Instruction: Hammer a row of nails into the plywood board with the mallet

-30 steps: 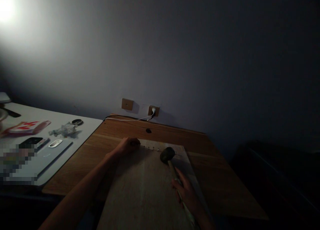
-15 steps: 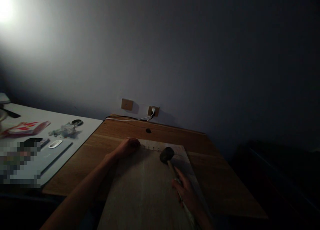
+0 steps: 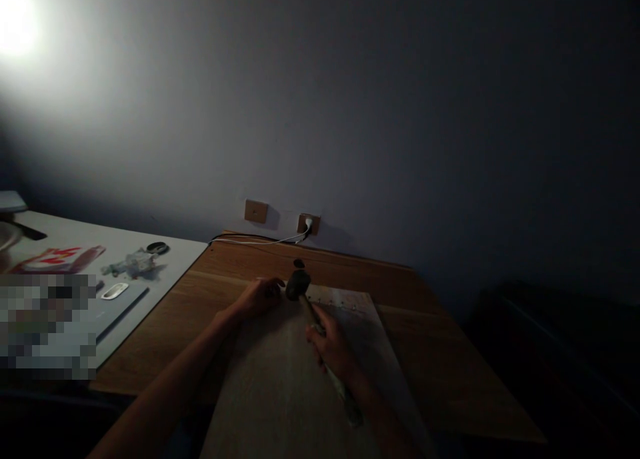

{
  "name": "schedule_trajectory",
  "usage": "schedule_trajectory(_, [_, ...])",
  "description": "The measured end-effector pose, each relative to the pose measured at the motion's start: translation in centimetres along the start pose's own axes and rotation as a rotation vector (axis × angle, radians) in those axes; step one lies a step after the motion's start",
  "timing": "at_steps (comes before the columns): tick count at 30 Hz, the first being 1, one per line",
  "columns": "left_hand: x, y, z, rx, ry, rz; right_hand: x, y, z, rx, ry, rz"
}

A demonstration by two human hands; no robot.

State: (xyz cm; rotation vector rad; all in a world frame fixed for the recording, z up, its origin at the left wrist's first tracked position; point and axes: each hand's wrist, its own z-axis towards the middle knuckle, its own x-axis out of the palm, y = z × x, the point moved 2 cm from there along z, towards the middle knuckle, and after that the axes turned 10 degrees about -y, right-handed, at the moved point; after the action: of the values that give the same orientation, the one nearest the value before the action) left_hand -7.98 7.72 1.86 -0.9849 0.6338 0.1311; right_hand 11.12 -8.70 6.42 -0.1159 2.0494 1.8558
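Mallet looks head-heavy (I'd grip its stiff handle low); right hand wraps it, left hand half-curled, hold unclear.

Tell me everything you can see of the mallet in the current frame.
The mallet has a dark, blunt head, possibly rubber, on a long, paler handle that may be wood and ends in a darker butt. The right hand grips the handle partway along. It slants over the pale board, head toward the far edge beside the left hand, butt toward the wearer and rightward. Whether the head touches anything is too dark to tell.
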Motion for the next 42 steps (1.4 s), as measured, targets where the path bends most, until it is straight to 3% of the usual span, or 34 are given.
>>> schedule_trajectory(8, [-0.2,-0.1,-0.1,-0.069,-0.021,-0.055,2.1,1.1,1.0,-0.002,0.023,-0.12])
schedule_trajectory(12, [-0.2,0.1,0.0,-0.053,-0.025,-0.081,2.0,1.3,0.7,-0.04,-0.02,-0.159])
schedule_trajectory(26, [-0.3,-0.1,-0.1,-0.04,-0.043,-0.053,1.9,2.1,0.3,-0.035,0.024,-0.24])
schedule_trajectory(30, [-0.2,0.0,-0.1,-0.02,-0.037,-0.051,1.8,1.7,0.0,-0.001,0.041,-0.162])
schedule_trajectory(36, [-0.2,-0.2,-0.1,-0.015,0.015,-0.095,0.3,-0.1,-2.5,0.131,0.007,0.146])
schedule_trajectory(42, [-0.1,-0.3,0.0,-0.042,0.007,-0.009,-2.1,-2.5,-5.8,0.193,-0.131,0.302])
